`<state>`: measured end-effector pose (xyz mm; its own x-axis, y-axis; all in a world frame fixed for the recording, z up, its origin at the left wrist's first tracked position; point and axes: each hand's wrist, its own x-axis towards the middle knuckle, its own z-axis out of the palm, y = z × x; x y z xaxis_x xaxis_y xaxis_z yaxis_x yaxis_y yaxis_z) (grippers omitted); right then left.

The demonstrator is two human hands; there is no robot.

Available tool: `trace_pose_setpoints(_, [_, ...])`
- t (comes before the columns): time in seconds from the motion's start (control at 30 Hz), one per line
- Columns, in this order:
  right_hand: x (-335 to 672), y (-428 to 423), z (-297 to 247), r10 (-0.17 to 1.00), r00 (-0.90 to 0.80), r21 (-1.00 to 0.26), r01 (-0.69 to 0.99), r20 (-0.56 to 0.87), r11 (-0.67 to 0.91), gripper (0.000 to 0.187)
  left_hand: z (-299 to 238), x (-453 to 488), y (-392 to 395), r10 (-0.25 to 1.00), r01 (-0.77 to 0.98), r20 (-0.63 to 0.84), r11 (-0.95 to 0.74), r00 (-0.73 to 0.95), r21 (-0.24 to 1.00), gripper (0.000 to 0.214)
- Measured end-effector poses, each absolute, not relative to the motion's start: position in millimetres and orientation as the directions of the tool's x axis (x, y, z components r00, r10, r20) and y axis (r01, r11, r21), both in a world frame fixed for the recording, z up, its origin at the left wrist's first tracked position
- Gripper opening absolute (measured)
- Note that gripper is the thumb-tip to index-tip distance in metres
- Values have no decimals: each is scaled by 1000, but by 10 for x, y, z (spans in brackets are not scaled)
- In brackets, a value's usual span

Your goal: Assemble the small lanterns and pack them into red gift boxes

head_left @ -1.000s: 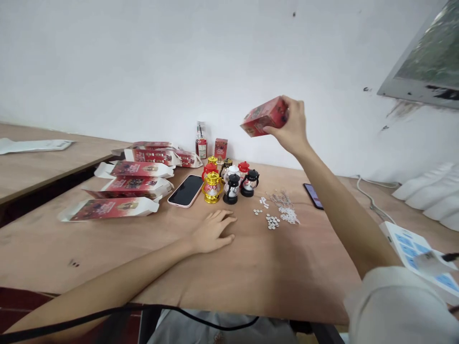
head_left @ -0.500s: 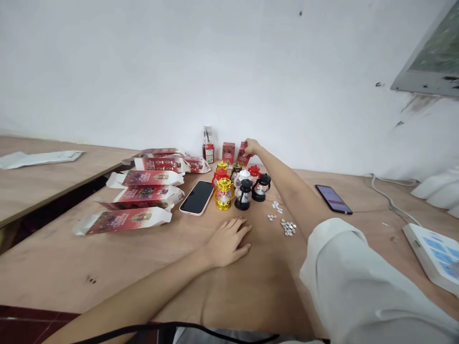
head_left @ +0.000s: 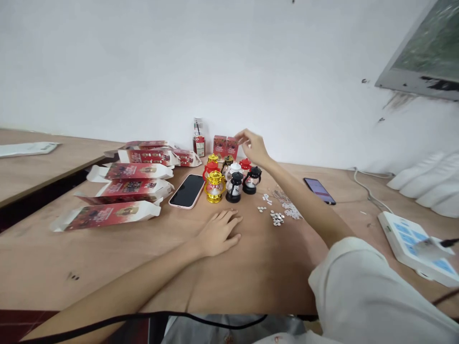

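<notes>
My right hand (head_left: 254, 146) hovers empty with fingers apart just right of two small red boxes (head_left: 225, 145) that stand side by side against the wall. My left hand (head_left: 217, 231) lies flat and empty on the wooden table (head_left: 251, 267). Between the hands stands a cluster of small toy lanterns (head_left: 231, 179) in gold, red, white and black. Small silver button batteries (head_left: 276, 217) lie scattered to the right of the lanterns.
Several flat unfolded red cartons (head_left: 125, 191) lie at the left. A pink-cased phone (head_left: 186, 190) lies beside the lanterns, another phone (head_left: 319, 190) to the right. A small bottle (head_left: 199, 138) stands by the wall. A white device (head_left: 416, 246) and cable sit far right.
My right hand carried a red box down from the air, set it next to the other box by the wall, and let go. The left hand has stayed put.
</notes>
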<state>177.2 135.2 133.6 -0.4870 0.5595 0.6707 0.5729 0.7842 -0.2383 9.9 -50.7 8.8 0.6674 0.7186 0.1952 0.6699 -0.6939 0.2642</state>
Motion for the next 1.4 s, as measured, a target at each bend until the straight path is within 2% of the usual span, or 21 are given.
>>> trace_pose_setpoints(0.03, [1818, 1132, 1259, 488, -565, -152, 537, 666, 830, 46, 93, 98, -499, 721, 670, 187, -691, 668, 272, 48])
trace_pose_setpoints(0.1, [1881, 758, 1089, 386, -736, 49, 493, 557, 869, 47, 103, 95, -481, 724, 666, 163, -684, 670, 297, 49])
trace_pose_setpoints(0.2, [1920, 457, 899, 399, -840, 176, 483, 367, 858, 56, 108, 91, -453, 733, 657, 144, -666, 665, 355, 50])
trace_pose_setpoints(0.27, [1937, 394, 845, 448, -829, 212, 530, 336, 821, 58, 104, 82, -437, 738, 636, 163, -654, 655, 409, 51])
trace_pose_setpoints(0.37, [1996, 299, 808, 520, -763, 218, 622, 384, 752, 42, 97, 55, -424, 759, 591, 190, -615, 623, 522, 54])
trace_pose_setpoints(0.47, [2076, 33, 713, 532, -694, 158, 668, 485, 728, 19, 73, 42, -422, 767, 485, 192, -556, 612, 675, 59])
trace_pose_setpoints(0.57, [2107, -341, 521, 467, -594, 74, 666, 655, 743, 12, 13, 95, -446, 782, 255, 201, -416, 590, 873, 59])
trace_pose_setpoints(0.67, [2074, -618, 277, 353, -535, 43, 593, 767, 804, 7, -30, 205, -521, 894, -18, 183, -193, 408, 981, 59])
trace_pose_setpoints(0.77, [2045, -722, 80, 246, -570, 76, 481, 784, 873, 6, 17, 286, -609, 924, -186, 170, -110, 342, 976, 65])
trace_pose_setpoints(0.83, [2081, -739, 15, 228, -601, 75, 435, 766, 897, 19, 84, 298, -640, 926, -195, 171, -109, 336, 975, 66])
trace_pose_setpoints(0.9, [2186, -748, 2, 309, -607, 16, 469, 732, 883, 35, 145, 278, -632, 941, -163, 185, -143, 283, 976, 63])
trace_pose_setpoints(0.97, [2351, -763, 9, 469, -558, -73, 588, 684, 806, 45, 171, 241, -589, 949, -90, 229, -215, 216, 973, 59])
trace_pose_setpoints(1.07, [2631, -801, -12, 704, -422, -184, 770, 572, 611, 60, 134, 187, -503, 929, 130, 345, -361, 130, 923, 55])
trace_pose_setpoints(1.13, [2776, -836, -65, 818, -331, -234, 847, 470, 477, 76, 87, 162, -459, 898, 285, 429, -438, 100, 852, 54])
trace_pose_setpoints(1.2, [2858, -877, -133, 887, -263, -271, 885, 379, 378, 86, 52, 145, -434, 854, 404, 515, -497, 71, 768, 51])
trace_pose_setpoints(1.27, [2875, -908, -187, 915, -237, -289, 896, 328, 336, 89, 44, 125, -422, 794, 473, 605, -558, 65, 682, 51])
trace_pose_setpoints(1.4, [2793, -871, -191, 928, -271, -278, 899, 256, 339, 86, 94, 69, -401, 695, 510, 690, -676, 201, 532, 56])
